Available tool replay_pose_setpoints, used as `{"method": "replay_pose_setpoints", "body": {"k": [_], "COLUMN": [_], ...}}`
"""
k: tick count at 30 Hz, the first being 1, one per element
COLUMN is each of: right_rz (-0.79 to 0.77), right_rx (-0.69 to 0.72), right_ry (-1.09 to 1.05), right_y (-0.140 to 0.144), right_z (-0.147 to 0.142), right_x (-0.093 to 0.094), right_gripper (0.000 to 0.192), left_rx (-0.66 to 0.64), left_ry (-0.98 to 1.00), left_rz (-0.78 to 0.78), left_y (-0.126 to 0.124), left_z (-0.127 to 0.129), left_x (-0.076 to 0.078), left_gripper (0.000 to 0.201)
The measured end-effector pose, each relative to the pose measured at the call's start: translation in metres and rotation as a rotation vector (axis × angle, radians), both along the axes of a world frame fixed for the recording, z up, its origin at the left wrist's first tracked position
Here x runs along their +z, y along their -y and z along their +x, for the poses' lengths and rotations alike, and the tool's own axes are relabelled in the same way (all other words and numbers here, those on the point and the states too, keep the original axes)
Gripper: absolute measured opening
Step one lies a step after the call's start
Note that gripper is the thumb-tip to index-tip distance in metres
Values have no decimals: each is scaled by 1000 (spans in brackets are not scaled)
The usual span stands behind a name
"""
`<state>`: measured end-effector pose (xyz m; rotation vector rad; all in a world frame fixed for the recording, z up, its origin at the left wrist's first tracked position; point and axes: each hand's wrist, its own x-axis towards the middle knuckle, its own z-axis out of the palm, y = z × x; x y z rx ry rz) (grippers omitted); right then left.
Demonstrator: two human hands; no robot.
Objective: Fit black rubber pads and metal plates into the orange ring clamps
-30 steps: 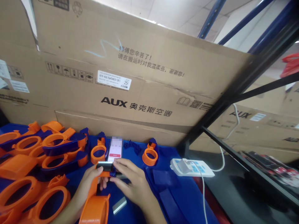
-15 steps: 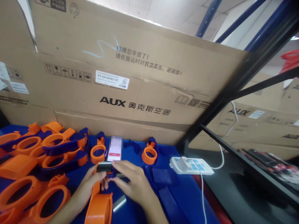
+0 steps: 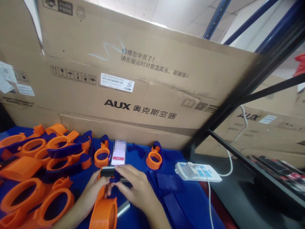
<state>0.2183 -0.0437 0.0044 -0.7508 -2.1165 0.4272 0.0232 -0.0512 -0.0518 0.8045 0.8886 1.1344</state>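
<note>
My left hand (image 3: 94, 188) grips an orange plastic tape dispenser (image 3: 104, 213) by its narrow neck, the wide body pointing toward me. My right hand (image 3: 135, 187) pinches the dispenser's head, where a black roller piece (image 3: 107, 172) and a dark blue part sit between my fingertips. Just behind both hands a phone (image 3: 118, 153) with a lit screen leans on the blue table (image 3: 188, 203). A small grey metal plate (image 3: 123, 209) lies on the cloth under my right wrist.
Many orange and blue dispenser frames (image 3: 40, 159) are heaped at left. Two small orange rings (image 3: 153, 160) stand by the phone. A big AUX cardboard box (image 3: 147, 92) walls the back. A white power strip (image 3: 197, 172) with cable lies at right, beside black shelf struts (image 3: 238, 95).
The dispenser's body has slid slightly right and closer to me. Both hands keep the same hold at its head. The camera view shifted a little.
</note>
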Motion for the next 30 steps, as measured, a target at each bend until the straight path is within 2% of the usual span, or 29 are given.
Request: {"method": "replay_pose_setpoints", "body": {"k": [4, 7, 11, 13, 16, 19, 22, 26, 30], "right_rz": [38, 54, 33, -21, -125, -250, -379, -497, -534], "right_rx": [-8, -38, -52, 4, 103, 102, 149, 240, 171], "right_ry": [15, 55, 85, 66, -25, -130, -156, -232, -323], "right_y": [1, 2, 2, 5, 10, 13, 12, 10, 8], "right_z": [-2, -3, -3, -4, -5, -8, -10, -10, -13], "right_x": [-4, -3, 6, 12, 17, 16, 14, 11, 6], "right_gripper": [49, 50, 56, 65, 76, 65, 54, 56, 54], "left_rx": [-23, -67, -89, -88, -160, -274, -368, -464, -333], "left_ry": [43, 108, 40, 72, 242, 325, 313, 283, 247], "left_rz": [-6, 31, 48, 32, 20, 77, 150, 214, 306], "left_y": [0, 1, 3, 4, 6, 10, 13, 11, 7], "left_z": [-4, -5, -4, -4, -6, -9, -10, -10, -6], "left_x": [-7, -4, 7, 10, 10, 8, 10, 19, 25], "left_gripper": [20, 23, 48, 62, 81, 95, 103, 103, 78]}}
